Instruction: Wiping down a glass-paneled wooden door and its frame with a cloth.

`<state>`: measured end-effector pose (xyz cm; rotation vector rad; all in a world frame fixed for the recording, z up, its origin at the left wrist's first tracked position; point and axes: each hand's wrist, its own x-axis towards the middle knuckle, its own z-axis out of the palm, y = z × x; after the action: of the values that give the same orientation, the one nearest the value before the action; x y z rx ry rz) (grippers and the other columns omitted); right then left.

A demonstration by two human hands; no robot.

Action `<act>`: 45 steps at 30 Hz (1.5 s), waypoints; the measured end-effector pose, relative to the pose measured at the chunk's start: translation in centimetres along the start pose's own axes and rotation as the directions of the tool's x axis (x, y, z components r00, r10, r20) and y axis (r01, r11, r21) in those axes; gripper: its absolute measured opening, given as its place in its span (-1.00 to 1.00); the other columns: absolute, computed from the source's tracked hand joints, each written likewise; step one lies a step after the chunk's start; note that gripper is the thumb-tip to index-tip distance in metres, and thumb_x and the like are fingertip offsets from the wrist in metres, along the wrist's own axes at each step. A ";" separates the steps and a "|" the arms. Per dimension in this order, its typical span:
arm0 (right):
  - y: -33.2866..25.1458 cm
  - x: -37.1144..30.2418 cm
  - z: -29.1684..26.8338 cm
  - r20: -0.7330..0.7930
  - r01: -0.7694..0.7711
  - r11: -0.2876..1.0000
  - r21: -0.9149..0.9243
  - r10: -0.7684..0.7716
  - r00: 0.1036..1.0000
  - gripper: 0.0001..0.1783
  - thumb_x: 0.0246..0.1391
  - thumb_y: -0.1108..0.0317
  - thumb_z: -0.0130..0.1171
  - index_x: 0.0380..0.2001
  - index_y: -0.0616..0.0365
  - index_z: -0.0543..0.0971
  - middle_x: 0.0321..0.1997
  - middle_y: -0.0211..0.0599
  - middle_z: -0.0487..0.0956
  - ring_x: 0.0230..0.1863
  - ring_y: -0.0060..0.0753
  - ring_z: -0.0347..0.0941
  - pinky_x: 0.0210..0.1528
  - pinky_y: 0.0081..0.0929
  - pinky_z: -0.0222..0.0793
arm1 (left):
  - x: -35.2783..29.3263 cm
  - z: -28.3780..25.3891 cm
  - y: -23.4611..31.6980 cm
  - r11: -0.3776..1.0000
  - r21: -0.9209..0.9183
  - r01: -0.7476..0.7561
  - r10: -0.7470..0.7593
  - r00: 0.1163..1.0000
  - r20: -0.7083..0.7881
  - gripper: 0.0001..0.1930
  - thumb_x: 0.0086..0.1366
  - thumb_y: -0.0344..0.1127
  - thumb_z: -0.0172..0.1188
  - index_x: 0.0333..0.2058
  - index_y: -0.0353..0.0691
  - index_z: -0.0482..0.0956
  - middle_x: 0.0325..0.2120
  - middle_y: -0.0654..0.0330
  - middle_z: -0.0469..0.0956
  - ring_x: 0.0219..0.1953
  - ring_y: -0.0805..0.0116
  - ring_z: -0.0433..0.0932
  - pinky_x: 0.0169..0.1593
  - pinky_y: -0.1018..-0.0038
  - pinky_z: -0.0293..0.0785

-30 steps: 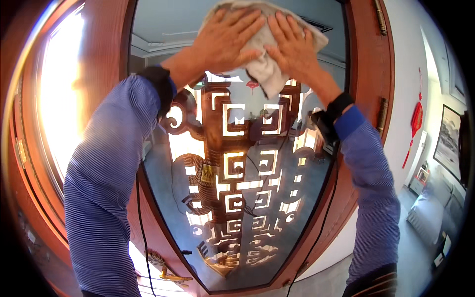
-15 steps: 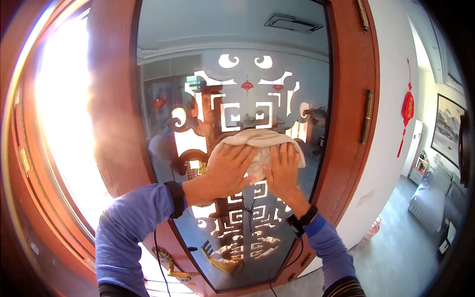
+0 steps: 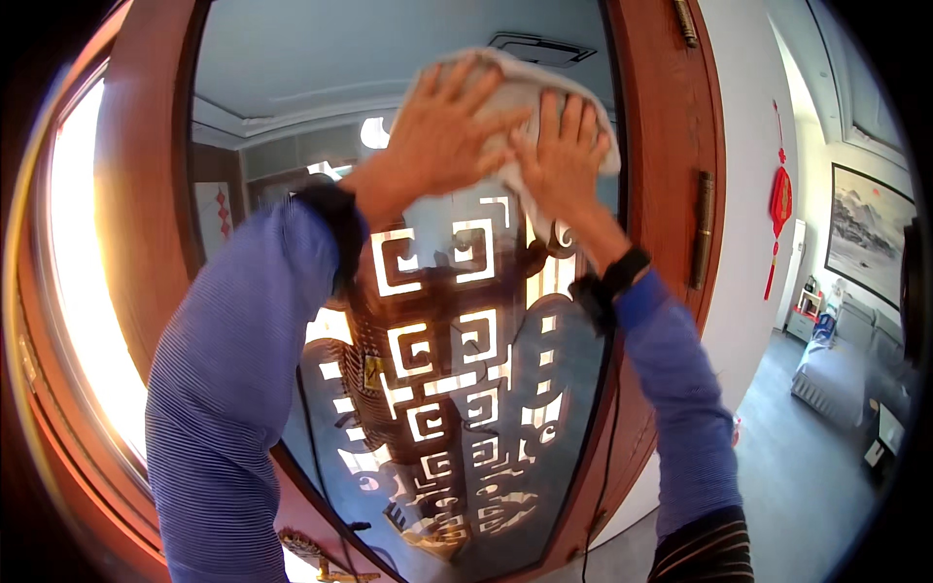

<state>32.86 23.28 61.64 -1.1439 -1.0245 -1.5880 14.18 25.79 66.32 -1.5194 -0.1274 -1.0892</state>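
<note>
A whitish cloth (image 3: 520, 85) lies bunched against the upper part of a dark glass panel (image 3: 292, 83) in a reddish-brown wooden door. My left hand (image 3: 442, 136) presses on the cloth's left part, palm down with fingers stretched and spread. On its right part rests my right hand (image 3: 564, 170), fingers flat and slightly apart, pointing up. Both hands are open in shape and push the cloth onto the glass rather than grip it. Below them, bright square-spiral patterns (image 3: 473, 250) show in the glass, among reflections of the room.
The wooden frame (image 3: 671, 194) carries brass hinges (image 3: 705, 233) on the right. Black cables (image 3: 604, 457) hang by my arms. Strong light enters through a gap (image 3: 83, 262) at the left. Past the white wall with its red hanging ornament (image 3: 780, 204) stand a grey sofa (image 3: 834, 374) and a framed painting (image 3: 870, 233).
Both hands have slid the cloth upward on the glass, from mid-panel to near the top. My forearms reach higher, and the view has shifted a little.
</note>
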 end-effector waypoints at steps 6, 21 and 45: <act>5.5 11.6 2.6 0.023 0.187 0.975 0.119 -0.191 0.981 -0.43 0.02 0.10 0.05 0.08 0.16 0.34 0.23 0.10 0.21 0.21 0.09 0.15 0.15 0.03 0.09 | 7.5 2.3 -4.0 0.988 -0.157 -0.009 -0.015 0.988 -0.155 -0.41 0.13 0.09 0.08 0.06 -0.13 0.36 0.09 -0.09 0.29 0.17 -0.10 0.21 0.17 -0.04 0.09; 14.6 21.8 6.1 0.037 0.645 0.672 -0.365 -0.681 0.731 -0.50 0.06 0.13 -0.04 0.05 0.13 0.39 0.29 0.11 0.18 0.27 0.22 0.09 0.28 0.01 -0.02 | 14.0 3.9 -5.1 0.984 0.105 0.143 -0.160 0.973 0.164 -0.18 0.14 0.40 -0.13 0.26 -0.01 0.16 0.31 -0.11 -0.04 0.34 -0.25 -0.16 0.28 -0.12 -0.25; 3.3 -14.5 -6.2 0.169 0.040 0.995 0.088 -0.054 0.984 -0.51 0.13 0.13 -0.05 0.04 0.22 0.37 0.17 0.26 0.21 0.25 0.35 0.01 0.15 0.14 -0.04 | -6.7 -3.5 14.4 0.950 -0.312 0.031 0.057 0.962 0.267 -0.37 0.09 -0.11 0.18 0.14 -0.22 0.31 0.04 0.10 0.33 0.26 0.10 0.12 0.20 0.19 0.10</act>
<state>37.14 19.42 46.56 -1.2224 -1.2274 -1.4877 17.62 21.93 50.89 -1.9532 -0.1381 -0.9131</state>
